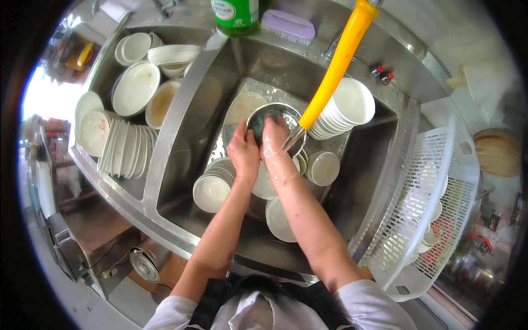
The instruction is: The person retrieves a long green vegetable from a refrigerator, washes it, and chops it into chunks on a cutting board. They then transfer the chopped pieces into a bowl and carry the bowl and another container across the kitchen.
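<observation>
Over the right basin of a steel double sink (181, 136), my left hand (243, 150) grips the rim of a round metal bowl (292, 111), thumb at its edge. My right hand (274, 136) reaches inside the bowl, its fingers on a dark green scouring pad or cloth (260, 119); its exact grip is hidden. Water runs from a yellow hose (334, 66) beside my right wrist. Around the bowl stand a tall stack of white bowls (352, 101), a stack of small bowls (212, 192), more small bowls (324, 168) and a white plate (280, 220).
The left basin holds white plates (136, 88) and a leaning row of dishes (126, 148). A green detergent bottle (236, 16) and a purple scrubbing brush (288, 24) stand on the back ledge. At right is a white plastic basket (447, 123) with dishes.
</observation>
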`<state>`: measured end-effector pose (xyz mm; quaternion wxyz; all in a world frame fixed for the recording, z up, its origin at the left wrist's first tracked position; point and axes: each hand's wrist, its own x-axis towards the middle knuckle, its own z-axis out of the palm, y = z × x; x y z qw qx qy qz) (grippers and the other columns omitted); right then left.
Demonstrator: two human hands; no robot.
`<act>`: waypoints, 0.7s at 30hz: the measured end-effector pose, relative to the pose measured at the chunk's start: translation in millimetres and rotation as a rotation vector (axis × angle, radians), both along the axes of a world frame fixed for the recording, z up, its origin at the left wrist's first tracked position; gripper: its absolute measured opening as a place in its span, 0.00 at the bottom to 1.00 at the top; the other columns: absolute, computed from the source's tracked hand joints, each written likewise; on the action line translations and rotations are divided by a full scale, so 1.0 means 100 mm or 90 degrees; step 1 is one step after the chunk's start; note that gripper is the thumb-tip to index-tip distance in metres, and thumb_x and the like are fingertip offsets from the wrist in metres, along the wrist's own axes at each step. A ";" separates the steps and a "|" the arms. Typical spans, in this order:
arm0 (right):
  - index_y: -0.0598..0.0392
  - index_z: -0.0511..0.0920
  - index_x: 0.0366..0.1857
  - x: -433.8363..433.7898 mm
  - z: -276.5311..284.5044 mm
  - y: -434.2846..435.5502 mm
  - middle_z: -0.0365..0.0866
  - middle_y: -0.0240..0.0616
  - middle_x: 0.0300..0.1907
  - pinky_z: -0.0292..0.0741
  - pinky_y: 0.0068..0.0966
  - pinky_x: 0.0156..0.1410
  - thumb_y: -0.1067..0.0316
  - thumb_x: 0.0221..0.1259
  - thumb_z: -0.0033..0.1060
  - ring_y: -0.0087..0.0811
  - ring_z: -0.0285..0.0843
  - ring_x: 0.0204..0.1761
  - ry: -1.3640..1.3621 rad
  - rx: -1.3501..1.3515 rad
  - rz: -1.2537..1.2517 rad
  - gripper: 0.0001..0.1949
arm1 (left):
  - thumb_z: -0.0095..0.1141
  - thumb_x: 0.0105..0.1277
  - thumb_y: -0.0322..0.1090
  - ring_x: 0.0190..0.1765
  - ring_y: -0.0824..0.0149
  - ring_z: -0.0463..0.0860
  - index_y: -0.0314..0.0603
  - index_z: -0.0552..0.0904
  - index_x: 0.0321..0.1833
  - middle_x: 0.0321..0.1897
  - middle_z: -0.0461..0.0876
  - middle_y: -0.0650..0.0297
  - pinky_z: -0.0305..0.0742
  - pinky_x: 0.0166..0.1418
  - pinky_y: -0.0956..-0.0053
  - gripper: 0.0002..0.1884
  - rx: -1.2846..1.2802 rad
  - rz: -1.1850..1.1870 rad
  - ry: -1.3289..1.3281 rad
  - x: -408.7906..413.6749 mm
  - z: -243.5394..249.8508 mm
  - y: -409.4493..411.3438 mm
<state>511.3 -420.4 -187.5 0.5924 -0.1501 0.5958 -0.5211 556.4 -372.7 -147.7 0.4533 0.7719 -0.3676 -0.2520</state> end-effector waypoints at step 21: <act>0.60 0.80 0.42 -0.37 -0.01 -0.11 0.83 0.48 0.44 0.73 0.29 0.51 0.66 0.58 0.51 0.34 0.79 0.51 0.439 -0.060 0.754 0.13 | 0.52 0.59 0.31 0.37 0.45 0.82 0.45 0.80 0.42 0.35 0.83 0.49 0.75 0.42 0.54 0.09 0.104 -0.258 -0.288 0.17 0.12 -0.35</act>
